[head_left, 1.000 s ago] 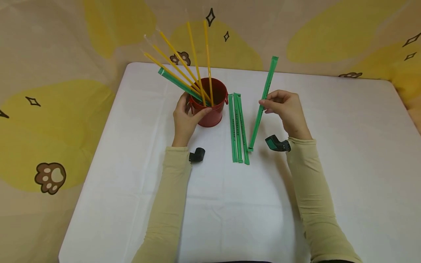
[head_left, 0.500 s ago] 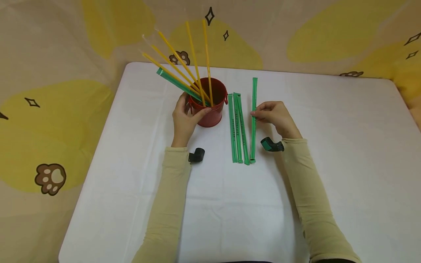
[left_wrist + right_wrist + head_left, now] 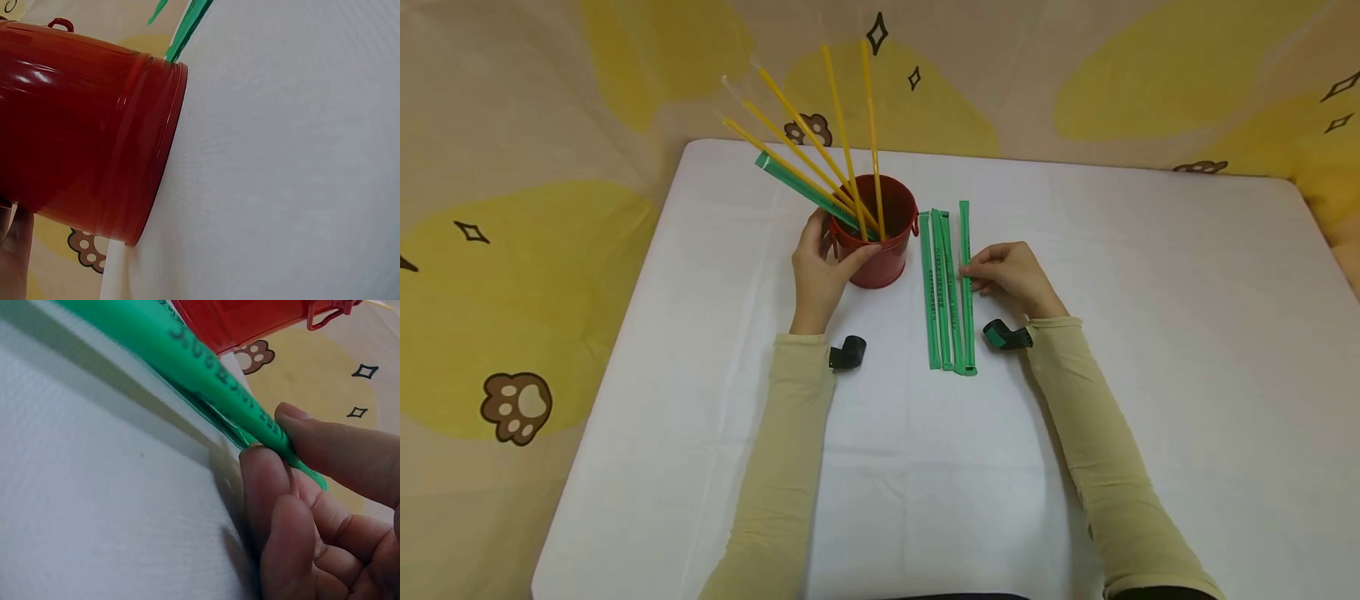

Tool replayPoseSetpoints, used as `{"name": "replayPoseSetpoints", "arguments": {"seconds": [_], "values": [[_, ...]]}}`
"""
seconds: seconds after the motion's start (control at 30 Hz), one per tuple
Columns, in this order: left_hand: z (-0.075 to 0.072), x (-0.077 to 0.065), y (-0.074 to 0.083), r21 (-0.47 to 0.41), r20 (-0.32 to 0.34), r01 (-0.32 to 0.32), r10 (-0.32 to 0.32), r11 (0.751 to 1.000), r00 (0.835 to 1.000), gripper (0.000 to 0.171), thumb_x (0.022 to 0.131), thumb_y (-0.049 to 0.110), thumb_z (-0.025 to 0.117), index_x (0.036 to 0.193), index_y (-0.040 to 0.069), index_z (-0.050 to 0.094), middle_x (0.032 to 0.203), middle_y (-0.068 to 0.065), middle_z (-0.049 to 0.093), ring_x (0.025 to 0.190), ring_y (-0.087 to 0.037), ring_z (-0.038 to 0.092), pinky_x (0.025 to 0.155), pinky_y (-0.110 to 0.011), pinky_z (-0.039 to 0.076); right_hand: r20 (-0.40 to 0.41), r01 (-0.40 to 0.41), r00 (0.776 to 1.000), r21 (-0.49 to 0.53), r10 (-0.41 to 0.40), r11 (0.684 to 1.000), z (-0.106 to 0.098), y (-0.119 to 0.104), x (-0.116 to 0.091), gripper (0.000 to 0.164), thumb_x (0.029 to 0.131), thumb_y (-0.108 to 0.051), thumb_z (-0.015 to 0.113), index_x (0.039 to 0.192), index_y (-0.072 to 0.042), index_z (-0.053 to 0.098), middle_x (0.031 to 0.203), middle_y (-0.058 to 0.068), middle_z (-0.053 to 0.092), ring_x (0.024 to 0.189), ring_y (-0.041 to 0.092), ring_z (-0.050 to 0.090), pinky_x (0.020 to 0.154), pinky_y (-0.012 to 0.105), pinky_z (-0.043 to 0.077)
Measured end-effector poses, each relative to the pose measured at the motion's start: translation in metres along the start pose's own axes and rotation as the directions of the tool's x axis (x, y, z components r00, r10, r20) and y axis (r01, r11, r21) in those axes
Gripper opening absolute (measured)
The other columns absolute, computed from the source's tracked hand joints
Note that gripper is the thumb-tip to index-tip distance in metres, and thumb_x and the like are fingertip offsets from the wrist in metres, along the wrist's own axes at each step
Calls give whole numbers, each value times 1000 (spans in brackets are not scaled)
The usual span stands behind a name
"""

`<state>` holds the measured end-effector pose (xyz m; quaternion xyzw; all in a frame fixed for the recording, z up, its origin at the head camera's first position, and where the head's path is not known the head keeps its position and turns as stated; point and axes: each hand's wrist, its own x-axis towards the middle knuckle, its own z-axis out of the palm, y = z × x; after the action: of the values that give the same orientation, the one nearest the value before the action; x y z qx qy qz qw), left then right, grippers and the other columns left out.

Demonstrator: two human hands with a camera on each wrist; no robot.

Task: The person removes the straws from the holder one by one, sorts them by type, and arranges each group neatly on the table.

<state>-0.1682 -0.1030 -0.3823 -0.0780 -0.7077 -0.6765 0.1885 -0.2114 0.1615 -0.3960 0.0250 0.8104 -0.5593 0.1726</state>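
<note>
In the head view my left hand (image 3: 817, 279) grips a small red bucket (image 3: 883, 268), thumb on the front rim and fingers round its left side. Several yellow straws (image 3: 842, 117) lean out of the bucket, along with a green-wrapped straw (image 3: 797, 182). Between thumb and fingers, my right hand (image 3: 1017, 273) pinches another green-wrapped straw (image 3: 234, 394). That straw lies lengthwise close beside a row of green-wrapped straws (image 3: 932, 312) to the right of the bucket. The left wrist view shows the bucket's wall (image 3: 81, 125) and base near the white cloth.
A white-covered table (image 3: 910, 500) lies under everything. A patterned backdrop cloth (image 3: 1150, 75) rises behind its far edge and along the left. Small black cameras (image 3: 848, 352) sit on the inner side of both wrists.
My right hand has moved left and nearer to me, lowering its green-wrapped straw from a slant to lie alongside the row. The left hand and bucket have stayed in place.
</note>
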Motion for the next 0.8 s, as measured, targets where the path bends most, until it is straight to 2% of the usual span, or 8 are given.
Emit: {"name": "replayPoseSetpoints", "arguments": {"seconds": [0.1, 0.23, 0.47, 0.8], "values": [[0, 2, -14, -9, -7, -8, 8, 1000, 1000, 70, 76, 0, 76, 137, -4, 42, 134, -17, 50, 124, -21, 46, 105, -30, 38, -10, -5, 1000, -18, 5, 1000, 1, 0, 1, 21, 80, -11, 75, 88, 6, 65, 63, 2, 63, 53, 10, 57, 52, 20, 51], [0, 3, -17, 1, -13, -28, 28, 1000, 1000, 69, 76, 4, 77, 136, -1, 44, 133, -14, 51, 123, -17, 47, 104, -29, 39, -19, -8, 1000, -37, 8, 999, 2, 0, 1, 21, 80, -11, 75, 88, 6, 65, 63, 0, 63, 54, 9, 58, 51, 20, 50], [0, -3, 17, 16, 6, -12, 12, 1000, 1000, 66, 78, -4, 73, 135, -11, 40, 134, -25, 47, 124, -28, 45, 105, -36, 39, -25, -8, 1000, -57, 7, 998, 3, 2, 3, 21, 80, -13, 76, 87, 5, 66, 63, -1, 64, 54, 9, 58, 50, 19, 49], [0, -3, 15, 15, 10, -8, 8, 1000, 1000, 67, 78, -3, 73, 135, -10, 40, 134, -24, 47, 125, -26, 45, 105, -33, 38, -28, -10, 1000, -83, 8, 996, 3, 2, 3, 22, 81, -15, 75, 88, 4, 67, 65, 0, 65, 55, 9, 59, 51, 19, 48]]}}
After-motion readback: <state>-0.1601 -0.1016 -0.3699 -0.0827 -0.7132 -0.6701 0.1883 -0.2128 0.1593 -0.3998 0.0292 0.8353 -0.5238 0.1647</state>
